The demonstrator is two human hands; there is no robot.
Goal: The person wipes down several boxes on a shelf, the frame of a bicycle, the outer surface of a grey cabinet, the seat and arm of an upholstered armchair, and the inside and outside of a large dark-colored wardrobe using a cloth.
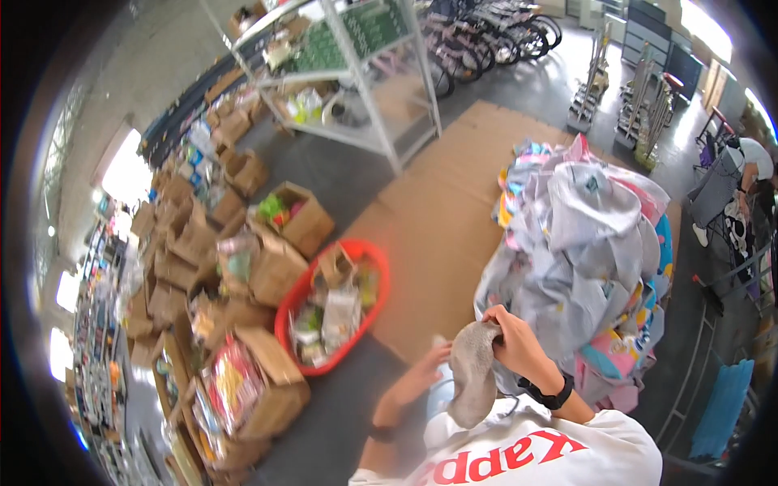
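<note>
My right hand (519,348) is closed on the upper edge of a limp grey cloth piece (472,377), shaped somewhat like a sock. The cloth hangs down in front of my white shirt (535,454). Close to its left side is my left hand (421,374), smeared by motion, so I cannot tell whether its fingers touch the cloth. Just beyond my right hand rises a large heap of grey and multicoloured fabric (596,235), with pink, yellow and blue parts showing at its edges.
Flattened cardboard (438,202) lies under the fabric heap. To the left are a red oval tub (385,279) of small goods and several cardboard boxes (279,405). A white metal rack (365,97) stands ahead, with bicycles (486,36) behind. Another person (754,166) bends at the far right.
</note>
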